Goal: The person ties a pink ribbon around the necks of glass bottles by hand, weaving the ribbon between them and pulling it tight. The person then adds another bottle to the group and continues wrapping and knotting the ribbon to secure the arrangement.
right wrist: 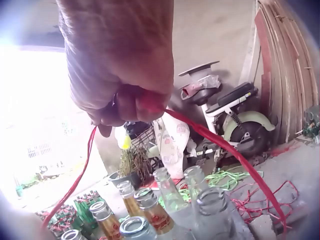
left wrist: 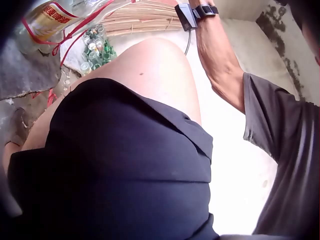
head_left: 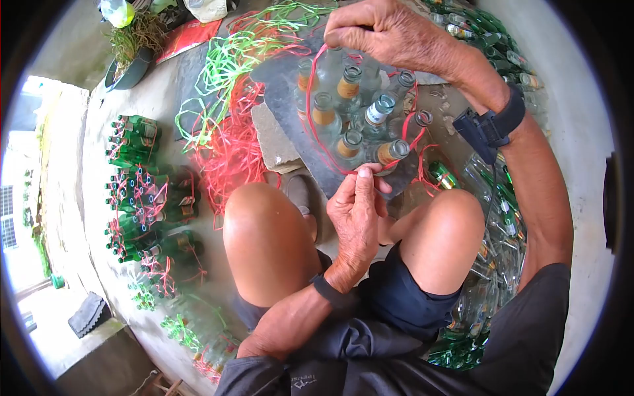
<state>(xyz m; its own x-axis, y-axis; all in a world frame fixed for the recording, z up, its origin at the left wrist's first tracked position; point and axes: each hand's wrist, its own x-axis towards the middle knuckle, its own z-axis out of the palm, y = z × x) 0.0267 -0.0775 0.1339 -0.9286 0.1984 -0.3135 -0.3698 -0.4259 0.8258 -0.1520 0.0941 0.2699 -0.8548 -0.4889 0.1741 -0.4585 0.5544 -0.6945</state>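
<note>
A cluster of clear glass bottles (head_left: pixel 349 90), several with gold labels, stands upright on a dark stone slab (head_left: pixel 281 79). Red plastic string (head_left: pixel 312 109) loops around the outside of the cluster. My right hand (head_left: pixel 393 36) grips the string above the far side of the bottles. From that fist, in the right wrist view, two lengths of string (right wrist: pixel 232 150) run down to either side over the bottle necks (right wrist: pixel 145 195). Close at the near edge of the cluster, my left hand (head_left: pixel 355 214) pinches the string between thumb and fingers. The left wrist view does not show the left fingers.
Tangled red string (head_left: pixel 231 155) and green string (head_left: pixel 228 63) lie left of the slab, near a stone block (head_left: pixel 274 138). Tied bundles of green bottles (head_left: pixel 152 198) stand farther left. Loose bottles (head_left: pixel 485 257) pile up on the right. A scooter (right wrist: pixel 245 125) is parked beyond.
</note>
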